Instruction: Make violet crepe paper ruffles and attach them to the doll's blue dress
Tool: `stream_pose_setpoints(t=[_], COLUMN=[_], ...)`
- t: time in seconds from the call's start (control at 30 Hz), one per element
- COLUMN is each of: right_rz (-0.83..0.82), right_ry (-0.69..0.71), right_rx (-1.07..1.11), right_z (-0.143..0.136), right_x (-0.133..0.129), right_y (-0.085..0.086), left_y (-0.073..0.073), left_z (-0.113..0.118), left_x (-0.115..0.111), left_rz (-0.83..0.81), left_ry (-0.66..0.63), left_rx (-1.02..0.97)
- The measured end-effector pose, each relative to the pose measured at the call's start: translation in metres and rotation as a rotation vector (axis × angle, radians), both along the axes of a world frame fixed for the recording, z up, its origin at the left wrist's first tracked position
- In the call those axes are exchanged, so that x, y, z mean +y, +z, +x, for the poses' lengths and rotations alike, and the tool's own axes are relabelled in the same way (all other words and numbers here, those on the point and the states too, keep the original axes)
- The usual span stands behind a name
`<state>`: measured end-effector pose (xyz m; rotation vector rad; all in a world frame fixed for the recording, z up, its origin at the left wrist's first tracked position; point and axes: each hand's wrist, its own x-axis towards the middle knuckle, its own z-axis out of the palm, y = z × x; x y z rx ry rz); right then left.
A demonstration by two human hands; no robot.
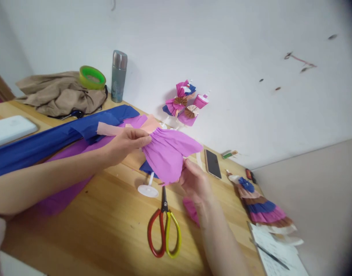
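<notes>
A gathered piece of purple crepe paper (171,153) fans out between my two hands above the table. My left hand (125,145) pinches its narrow, pleated end at the upper left. At the lower right edge of the same piece, my right hand (194,178) holds it with bent fingers. Below it, scissors (164,226) with one red and one yellow handle lie on the wooden table (112,226). A white round-based stand (147,190) is partly hidden behind the paper.
Blue crepe paper (49,136), a tape roll (92,78) on brown cloth (63,96) and a flask (119,76) are at the left and back. A phone (212,163), layered paper dress (263,207) and notebook (276,253) are at the right. Paper decorations (183,103) stand near the wall.
</notes>
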<state>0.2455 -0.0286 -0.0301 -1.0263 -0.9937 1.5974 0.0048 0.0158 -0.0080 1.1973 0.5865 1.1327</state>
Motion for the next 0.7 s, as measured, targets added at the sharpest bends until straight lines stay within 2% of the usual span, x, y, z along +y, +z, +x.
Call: stream_pose_setpoints(t=[0.1, 0.17, 0.27, 0.43, 0.53, 0.7], right_rz=[0.07, 0.11, 0.116, 0.07, 0.101, 0.126], right_ry=[0.092, 0.095, -0.008, -0.112, -0.225, -0.315], right_rx=[-0.189, -0.263, -0.143, 0.14, 0.154, 0.114], right_z=[0.005, 0.006, -0.001, -0.018, -0.02, -0.012], right_x=[-0.004, -0.006, -0.005, 0.0, 0.001, 0.003], right_y=[0.012, 0.017, 0.015, 0.007, 0.007, 0.007], left_y=[0.001, 0.001, -0.002, -0.012, -0.017, -0.026], left_z=[-0.007, -0.012, -0.015, -0.007, -0.004, -0.003], left_x=[0.012, 0.018, 0.023, 0.017, 0.014, 0.019], left_rz=[-0.069, -0.079, -0.07, -0.021, 0.031, 0.051], left_ry=[0.019, -0.01, -0.052, -0.178, -0.234, -0.188], left_rx=[-0.106, -0.111, -0.077, 0.02, 0.153, 0.215])
